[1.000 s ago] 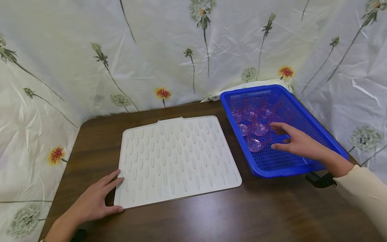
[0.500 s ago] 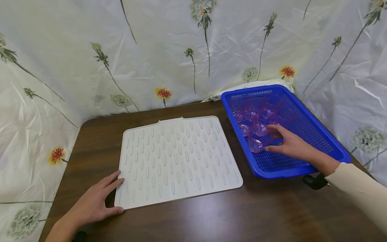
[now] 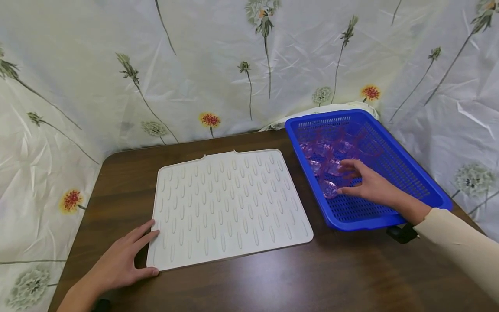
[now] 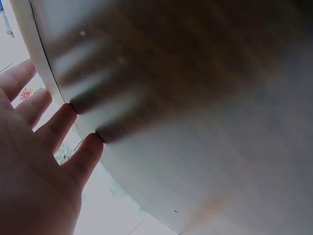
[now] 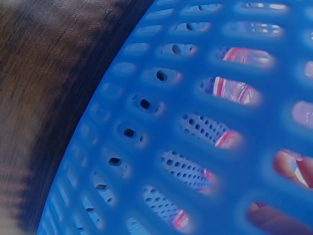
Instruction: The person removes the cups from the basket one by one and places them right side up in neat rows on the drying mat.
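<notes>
My left hand (image 3: pixel 122 260) rests at the near-left corner of a white ridged drying mat (image 3: pixel 230 208), fingertips along its left edge and thumb at the front corner. Its fingers are spread and straight; in the left wrist view the fingertips (image 4: pixel 96 139) meet the tabletop edge-on. Inside a blue slotted plastic basket (image 3: pixel 351 221), my right hand (image 3: pixel 370 184) has thumb and fingers curled round the nearest clear pink cup (image 3: pixel 328 189). Several more pink cups (image 3: pixel 321 149) lie close together behind it. Through the basket's slots, the right wrist view shows parts of the right fingers (image 5: pixel 276 220).
A dark brown wooden table (image 3: pixel 269 277) carries the mat and basket, which stand side by side with a narrow strip between them. A flower-printed white sheet (image 3: pixel 187 78) hangs behind and at both sides. The basket's raised wall (image 5: pixel 161 112) stands near the right wrist.
My right hand has moved left and slightly down, from over the basket's middle to round the nearest pink cup. The left hand, mat and basket have stayed nearly where they were.
</notes>
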Available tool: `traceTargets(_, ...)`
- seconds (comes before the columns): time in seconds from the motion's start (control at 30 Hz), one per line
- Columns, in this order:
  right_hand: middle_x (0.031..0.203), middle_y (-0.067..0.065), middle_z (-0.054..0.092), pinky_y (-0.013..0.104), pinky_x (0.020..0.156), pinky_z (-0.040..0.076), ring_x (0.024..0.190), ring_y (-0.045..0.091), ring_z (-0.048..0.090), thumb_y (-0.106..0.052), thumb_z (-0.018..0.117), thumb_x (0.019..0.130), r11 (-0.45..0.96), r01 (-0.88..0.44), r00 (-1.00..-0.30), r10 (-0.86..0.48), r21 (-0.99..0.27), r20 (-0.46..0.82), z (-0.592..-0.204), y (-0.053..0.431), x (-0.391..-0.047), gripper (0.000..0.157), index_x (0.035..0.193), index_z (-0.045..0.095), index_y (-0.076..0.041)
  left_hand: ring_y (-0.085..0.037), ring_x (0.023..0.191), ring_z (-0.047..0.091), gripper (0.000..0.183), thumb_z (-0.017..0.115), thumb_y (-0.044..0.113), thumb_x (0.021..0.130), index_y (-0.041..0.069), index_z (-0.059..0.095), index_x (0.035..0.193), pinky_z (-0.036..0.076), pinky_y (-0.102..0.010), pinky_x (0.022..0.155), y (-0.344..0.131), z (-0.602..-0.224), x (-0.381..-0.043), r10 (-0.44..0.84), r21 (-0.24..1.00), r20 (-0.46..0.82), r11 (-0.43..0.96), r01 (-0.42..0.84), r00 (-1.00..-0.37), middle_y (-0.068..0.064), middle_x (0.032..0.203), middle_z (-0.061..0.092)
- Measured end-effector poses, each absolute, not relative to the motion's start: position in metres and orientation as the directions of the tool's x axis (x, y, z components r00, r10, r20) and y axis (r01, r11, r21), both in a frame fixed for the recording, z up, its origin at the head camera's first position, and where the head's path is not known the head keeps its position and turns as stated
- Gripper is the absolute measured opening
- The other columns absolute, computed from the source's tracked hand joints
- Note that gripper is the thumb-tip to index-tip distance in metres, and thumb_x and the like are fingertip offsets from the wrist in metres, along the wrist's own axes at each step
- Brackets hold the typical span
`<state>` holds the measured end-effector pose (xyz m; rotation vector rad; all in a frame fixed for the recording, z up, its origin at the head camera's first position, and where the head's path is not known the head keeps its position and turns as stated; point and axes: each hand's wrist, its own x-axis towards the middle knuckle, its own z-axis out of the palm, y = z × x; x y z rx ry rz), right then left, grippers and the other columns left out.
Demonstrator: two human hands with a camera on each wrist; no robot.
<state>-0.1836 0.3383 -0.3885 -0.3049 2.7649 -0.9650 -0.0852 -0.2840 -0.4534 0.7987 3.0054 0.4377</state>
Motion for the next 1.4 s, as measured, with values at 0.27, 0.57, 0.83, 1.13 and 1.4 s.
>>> traceTargets(0.27, 0.146, 0.028, 0.044, 0.059, 0.093, 0.053, 0.124, 0.047, 0.053, -0.031, 0.076, 0.087, 0.785, -0.159, -0.957, -0.271, -0.599, -0.1, -0.3904, 0.3369, -0.1821, 0.082, 0.149, 0.031, -0.003, -0.037, 0.131, 0.054, 0.087, 0.078, 0.064, 0.071, 0.013, 0.057, 0.139, 0.05, -0.057, 0.094, -0.2845, -0.452, -0.0852, 0.484, 0.269, 0.064, 0.834, 0.482, -0.873, -0.013, 0.154, 0.044)
traceTargets(0.57, 0.146, 0.027, 0.045, 0.06, 0.096, 0.051, 0.127, 0.048, 0.052, -0.028, 0.075, 0.088, 0.769, -0.162, -0.946, -0.299, -0.619, -0.123, -0.3902, 0.3364, -0.1797, 0.085, 0.153, 0.026, -0.003, -0.038, 0.132, 0.053, 0.088, 0.077, 0.066, 0.072, 0.013, 0.057, 0.139, 0.049, -0.057, 0.095, -0.2839, -0.4522, -0.0861, 0.487, 0.275, 0.044, 0.834, 0.479, -0.872, -0.014, 0.154, 0.044)
traceTargets(0.83, 0.146, 0.026, 0.046, 0.063, 0.101, 0.046, 0.13, 0.049, 0.05, -0.022, 0.077, 0.087, 0.699, -0.139, -0.937, -0.323, -0.701, -0.137, -0.3905, 0.3373, -0.1803, 0.078, 0.146, 0.03, -0.002, -0.038, 0.132, 0.053, 0.088, 0.076, 0.066, 0.073, 0.013, 0.056, 0.14, 0.049, -0.058, 0.095, -0.2845, -0.4519, -0.0869, 0.484, 0.276, 0.028, 0.837, 0.472, -0.875, -0.014, 0.155, 0.042)
traceTargets(1.13, 0.146, 0.025, 0.046, 0.062, 0.099, 0.048, 0.13, 0.048, 0.05, -0.019, 0.077, 0.087, 0.687, -0.152, -0.931, -0.341, -0.71, -0.13, -0.393, 0.3389, -0.1811, 0.079, 0.148, 0.029, -0.001, -0.039, 0.13, 0.054, 0.087, 0.078, 0.063, 0.073, 0.011, 0.057, 0.139, 0.05, -0.058, 0.094, -0.2833, -0.4502, -0.0852, 0.494, 0.269, 0.052, 0.83, 0.489, -0.868, -0.016, 0.153, 0.044)
traceTargets(1.4, 0.146, 0.026, 0.045, 0.061, 0.098, 0.049, 0.132, 0.048, 0.048, -0.017, 0.076, 0.087, 0.693, -0.148, -0.931, -0.338, -0.705, -0.136, -0.3898, 0.3404, -0.179, 0.079, 0.147, 0.027, 0.0, -0.039, 0.13, 0.053, 0.088, 0.078, 0.064, 0.072, 0.012, 0.056, 0.139, 0.05, -0.058, 0.094, -0.2834, -0.4524, -0.0853, 0.49, 0.271, 0.054, 0.831, 0.486, -0.87, -0.015, 0.154, 0.044)
